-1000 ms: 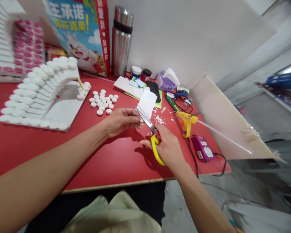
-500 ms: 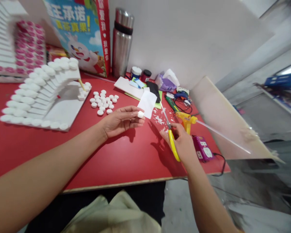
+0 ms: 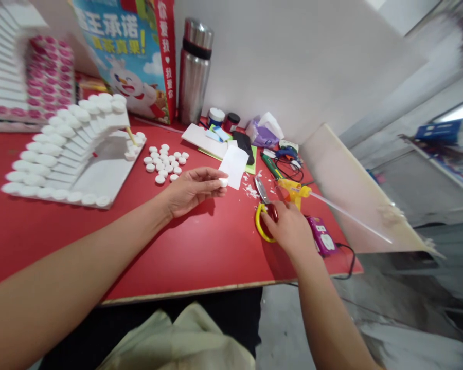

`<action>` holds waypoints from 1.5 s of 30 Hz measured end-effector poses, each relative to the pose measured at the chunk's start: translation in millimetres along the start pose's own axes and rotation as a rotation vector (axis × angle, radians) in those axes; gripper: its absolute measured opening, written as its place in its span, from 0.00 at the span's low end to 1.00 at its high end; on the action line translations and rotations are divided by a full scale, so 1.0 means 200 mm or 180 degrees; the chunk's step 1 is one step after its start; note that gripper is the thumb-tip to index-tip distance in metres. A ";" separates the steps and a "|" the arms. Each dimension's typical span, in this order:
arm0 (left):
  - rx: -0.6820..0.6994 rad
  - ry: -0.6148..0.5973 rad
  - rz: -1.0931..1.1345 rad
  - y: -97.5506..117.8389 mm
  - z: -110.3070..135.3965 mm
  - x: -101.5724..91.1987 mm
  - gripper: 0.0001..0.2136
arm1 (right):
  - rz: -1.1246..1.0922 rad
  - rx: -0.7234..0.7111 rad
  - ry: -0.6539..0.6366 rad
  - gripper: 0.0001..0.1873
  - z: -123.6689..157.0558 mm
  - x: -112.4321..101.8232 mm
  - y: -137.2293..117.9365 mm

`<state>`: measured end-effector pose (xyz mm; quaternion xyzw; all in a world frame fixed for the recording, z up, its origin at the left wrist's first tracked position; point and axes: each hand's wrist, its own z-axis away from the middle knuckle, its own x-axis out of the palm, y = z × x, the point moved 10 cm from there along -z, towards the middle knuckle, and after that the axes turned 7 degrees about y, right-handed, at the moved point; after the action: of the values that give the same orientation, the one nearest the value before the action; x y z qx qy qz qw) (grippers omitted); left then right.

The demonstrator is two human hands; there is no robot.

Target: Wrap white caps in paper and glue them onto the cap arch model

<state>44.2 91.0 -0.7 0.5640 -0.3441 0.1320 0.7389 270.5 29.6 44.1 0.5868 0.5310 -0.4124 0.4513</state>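
Observation:
My left hand (image 3: 191,191) hovers over the red table (image 3: 42,231), pinching a small white round piece (image 3: 223,181) between thumb and fingertips. My right hand (image 3: 289,228) rests on the table to the right, fingers on the yellow-handled scissors (image 3: 263,208), which lie flat with blades pointing away. A yellow glue gun (image 3: 295,190) stands just beyond my right hand. A white sheet (image 3: 234,164) lies behind the pinched piece, with white scraps (image 3: 250,191) beside it.
A pile of several white round pieces (image 3: 164,162) lies mid-table. A white stepped model (image 3: 71,151) stands at left, a steel flask (image 3: 193,72) and colourful box (image 3: 131,51) at the back. A purple power socket (image 3: 322,239) and cables sit right.
My right hand carried the scissors from the white sheet rightward and down onto the table. My left hand now shows a small white round piece, cut free.

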 end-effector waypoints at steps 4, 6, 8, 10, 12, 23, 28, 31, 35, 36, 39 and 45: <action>0.0259 0.0036 -0.0387 0.03 0.01 0.00 0.13 | -0.0580 -0.0087 0.0392 0.16 -0.04 -0.16 -0.09; 0.0480 0.0035 -0.0680 0.06 0.01 0.00 0.17 | -0.1400 -0.0110 0.0627 0.15 -0.08 -0.24 -0.16; 0.0668 0.0096 -0.0967 0.09 0.02 0.00 0.18 | -0.2379 -0.0037 0.0500 0.15 -0.15 -0.24 -0.25; 0.0828 0.0208 -0.1275 0.12 0.02 -0.02 0.16 | -0.3381 0.0210 0.0060 0.15 -0.23 -0.15 -0.34; 0.1160 0.0294 -0.1683 0.17 0.03 -0.02 0.13 | -0.4014 0.0522 -0.0248 0.16 -0.30 -0.06 -0.42; 0.2357 -0.0020 -0.3312 0.24 0.06 0.05 0.09 | -0.5234 0.1229 -0.1773 0.31 -0.23 0.26 -0.59; 0.2329 -0.0118 -0.3639 0.22 0.08 0.10 0.08 | -0.5106 0.1241 -0.1941 0.30 -0.22 0.27 -0.59; 0.2338 -0.0145 -0.3684 0.21 0.08 0.11 0.08 | -0.5150 0.1285 -0.2003 0.27 -0.22 0.28 -0.60; 0.2345 -0.0186 -0.3631 0.20 0.09 0.10 0.07 | -0.5429 0.1338 -0.2273 0.26 -0.20 0.30 -0.63; 0.2359 -0.0207 -0.3592 0.20 0.09 0.10 0.06 | -0.5519 0.1350 -0.2337 0.26 -0.19 0.30 -0.63; 0.2442 -0.0237 -0.3436 0.22 0.09 0.11 0.04 | -0.5769 0.1364 -0.2440 0.27 -0.19 0.31 -0.65; 0.2536 -0.0216 -0.3264 0.27 0.09 0.10 0.03 | -0.6115 0.1470 -0.2641 0.28 -0.18 0.33 -0.69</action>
<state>21.5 87.3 54.8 0.8914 0.0210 -0.1379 0.4312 139.4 85.2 -22.0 -0.1917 0.4846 -0.8526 -0.0390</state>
